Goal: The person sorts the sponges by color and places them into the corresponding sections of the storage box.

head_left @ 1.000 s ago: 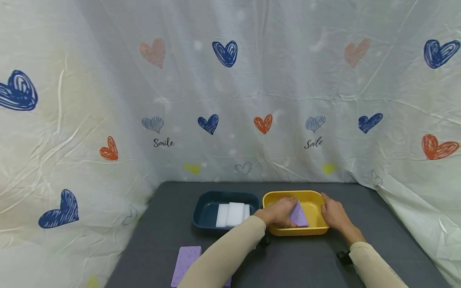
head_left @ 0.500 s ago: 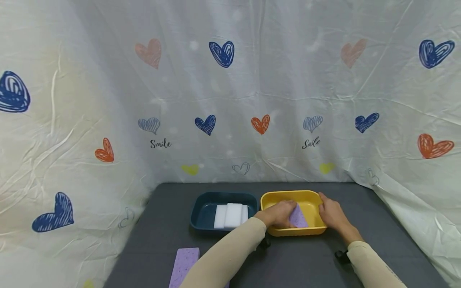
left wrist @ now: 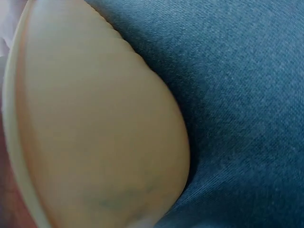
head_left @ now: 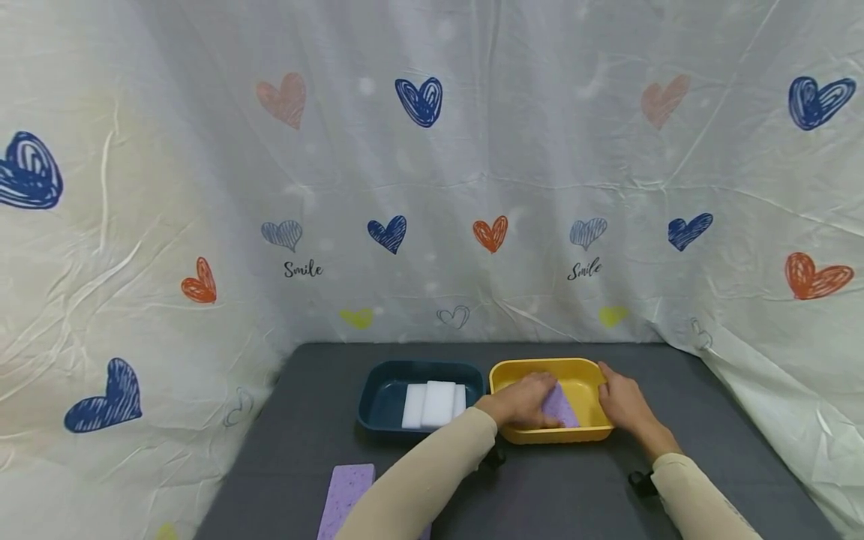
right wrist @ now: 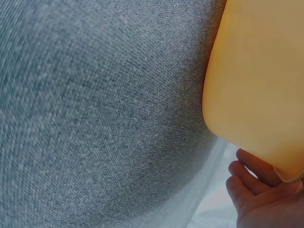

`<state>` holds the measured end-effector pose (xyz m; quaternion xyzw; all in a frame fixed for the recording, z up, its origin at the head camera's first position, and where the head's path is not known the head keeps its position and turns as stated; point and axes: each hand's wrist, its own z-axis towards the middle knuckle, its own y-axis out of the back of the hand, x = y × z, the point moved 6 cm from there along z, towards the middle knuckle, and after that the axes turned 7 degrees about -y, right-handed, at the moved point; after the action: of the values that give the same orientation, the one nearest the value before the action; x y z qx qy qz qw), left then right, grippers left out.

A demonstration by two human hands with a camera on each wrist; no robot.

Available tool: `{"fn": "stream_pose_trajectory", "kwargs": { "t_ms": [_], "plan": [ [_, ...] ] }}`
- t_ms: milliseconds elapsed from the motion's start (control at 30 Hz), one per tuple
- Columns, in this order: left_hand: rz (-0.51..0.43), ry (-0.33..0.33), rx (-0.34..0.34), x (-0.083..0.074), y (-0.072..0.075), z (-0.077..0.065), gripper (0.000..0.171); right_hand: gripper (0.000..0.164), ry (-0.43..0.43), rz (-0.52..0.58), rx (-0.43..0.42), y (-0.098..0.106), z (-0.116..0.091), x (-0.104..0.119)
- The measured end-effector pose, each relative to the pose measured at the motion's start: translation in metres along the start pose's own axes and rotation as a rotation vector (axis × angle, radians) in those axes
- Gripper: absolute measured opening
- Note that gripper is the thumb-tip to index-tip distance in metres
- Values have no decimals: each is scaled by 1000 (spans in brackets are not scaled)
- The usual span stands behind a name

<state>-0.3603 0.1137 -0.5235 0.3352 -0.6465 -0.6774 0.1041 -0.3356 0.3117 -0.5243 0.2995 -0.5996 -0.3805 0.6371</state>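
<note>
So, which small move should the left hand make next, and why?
Perhaps the left hand should release the purple sponge: it is already inside the yellow tray, whose rim the right hand holds, and another purple sponge lies outside.

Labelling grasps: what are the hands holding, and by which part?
Left hand: the purple sponge, by its left side, inside the yellow tray; finger contact partly hidden. Right hand: the yellow tray, by its right end.
</note>
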Motion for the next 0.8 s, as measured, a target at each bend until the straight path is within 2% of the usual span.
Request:
{"fn": "stream_pose_trajectory", "kwargs": {
  "t_ms": [200, 533, 800],
  "plan": [
    [4, -10, -35, -3, 10, -8, 93, 56, -11, -44, -4, 1, -1, 4],
    [-15, -48, -67, -4, 21, -18, 91, 56, -16, -41, 9, -1, -2, 4],
    [13, -128, -103, -15, 33, -30, 88, 56, -19, -48, 19, 0, -2, 4]
  ]
}}
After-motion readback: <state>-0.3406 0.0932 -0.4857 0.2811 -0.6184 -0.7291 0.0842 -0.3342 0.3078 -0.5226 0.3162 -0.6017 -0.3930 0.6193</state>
